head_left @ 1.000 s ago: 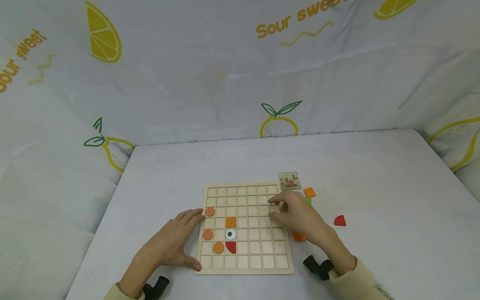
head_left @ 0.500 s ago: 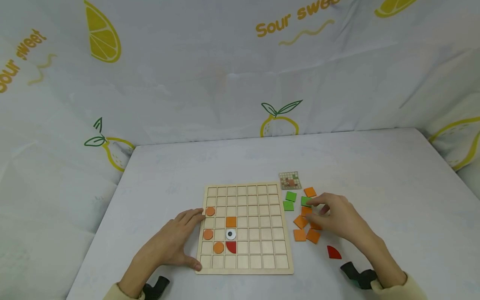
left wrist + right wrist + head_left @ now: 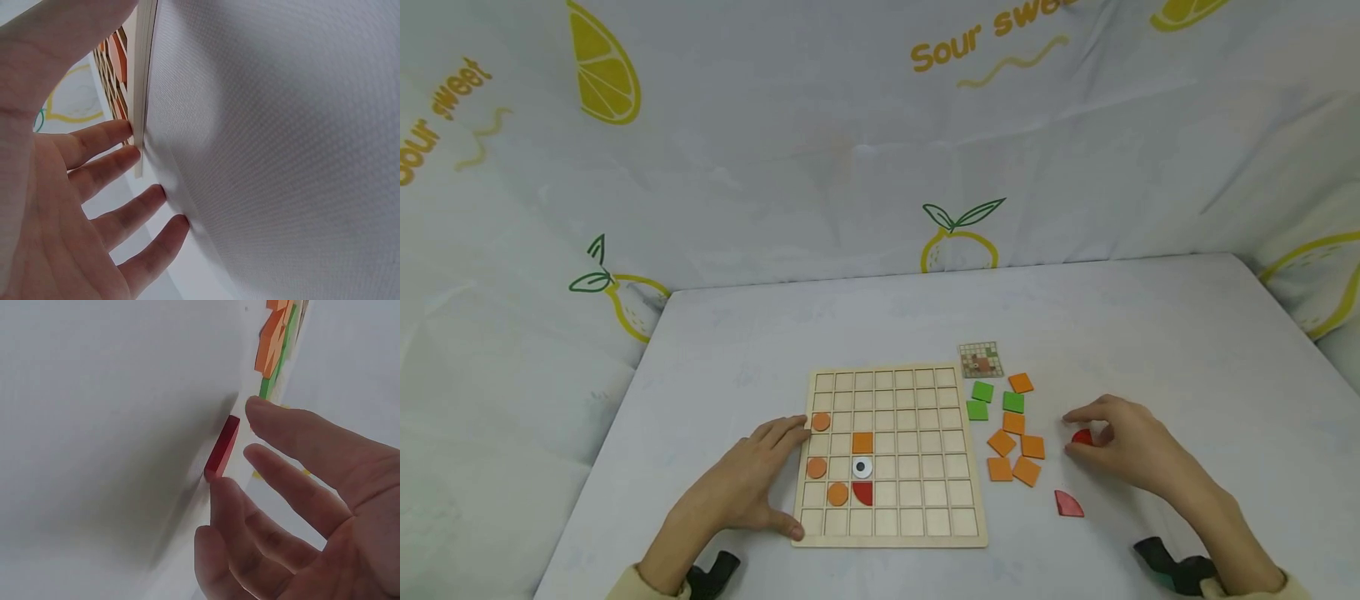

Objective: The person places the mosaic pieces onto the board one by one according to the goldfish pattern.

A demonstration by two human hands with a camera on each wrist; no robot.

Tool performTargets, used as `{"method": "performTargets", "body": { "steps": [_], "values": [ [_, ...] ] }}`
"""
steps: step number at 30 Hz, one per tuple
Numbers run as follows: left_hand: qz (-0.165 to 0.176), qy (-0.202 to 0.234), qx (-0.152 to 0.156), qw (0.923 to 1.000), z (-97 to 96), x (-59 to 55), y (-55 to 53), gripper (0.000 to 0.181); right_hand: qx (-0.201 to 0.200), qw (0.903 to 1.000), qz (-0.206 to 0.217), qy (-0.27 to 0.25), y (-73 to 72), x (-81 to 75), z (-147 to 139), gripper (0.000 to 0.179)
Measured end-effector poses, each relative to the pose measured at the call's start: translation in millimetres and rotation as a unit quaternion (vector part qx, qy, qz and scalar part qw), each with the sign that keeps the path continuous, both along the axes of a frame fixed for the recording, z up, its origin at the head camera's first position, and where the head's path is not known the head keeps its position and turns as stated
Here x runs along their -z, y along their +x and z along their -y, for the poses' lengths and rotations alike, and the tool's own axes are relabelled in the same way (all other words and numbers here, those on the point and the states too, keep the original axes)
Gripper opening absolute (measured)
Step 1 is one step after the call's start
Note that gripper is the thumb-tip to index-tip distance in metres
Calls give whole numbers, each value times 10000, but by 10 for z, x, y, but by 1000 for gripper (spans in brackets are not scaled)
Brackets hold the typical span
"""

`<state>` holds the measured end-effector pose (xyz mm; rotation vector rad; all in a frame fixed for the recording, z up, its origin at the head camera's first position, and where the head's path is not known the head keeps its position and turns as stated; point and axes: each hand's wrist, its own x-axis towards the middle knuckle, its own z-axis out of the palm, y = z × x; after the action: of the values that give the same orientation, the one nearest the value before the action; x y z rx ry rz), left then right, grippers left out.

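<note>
A square wooden grid board (image 3: 925,542) lies on the table. My left hand (image 3: 745,483) rests at its left edge, thumb near the lower corner and fingers spread along the side. In the left wrist view two fingertips (image 3: 128,153) meet the board's rim. On the board are orange discs (image 3: 816,467), an orange square (image 3: 862,442), a white eye disc (image 3: 862,467) and a red quarter-circle (image 3: 863,493). My right hand (image 3: 1131,446) is low over another red quarter-circle piece (image 3: 1082,437), which lies between its parted thumb and fingers.
Several orange squares (image 3: 1000,469) and green squares (image 3: 977,410) lie right of the board. A small pattern card (image 3: 981,360) is at its upper right corner. One more red quarter-circle (image 3: 1069,503) lies in front of my right hand.
My right hand has moved right, from the board's right side across the coloured squares to a red quarter-circle. My left hand has stayed at the board's edge.
</note>
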<state>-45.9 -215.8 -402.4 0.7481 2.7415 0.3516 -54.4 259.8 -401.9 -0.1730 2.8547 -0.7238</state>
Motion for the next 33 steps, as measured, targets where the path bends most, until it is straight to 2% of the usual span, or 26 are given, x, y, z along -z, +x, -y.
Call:
{"method": "performTargets", "body": {
  "steps": [11,22,33],
  "values": [
    [-29,33,76,10000,4,-10,1,118,44,9995,297,11,-10,24,-90,32],
    [32,21,2,10000,2,-3,-4,119,9,9995,296,-58,-11,47,-95,26],
    [38,61,22,10000,6,8,0,120,-72,9999,70,-38,-2,77,-31,21]
  ]
}}
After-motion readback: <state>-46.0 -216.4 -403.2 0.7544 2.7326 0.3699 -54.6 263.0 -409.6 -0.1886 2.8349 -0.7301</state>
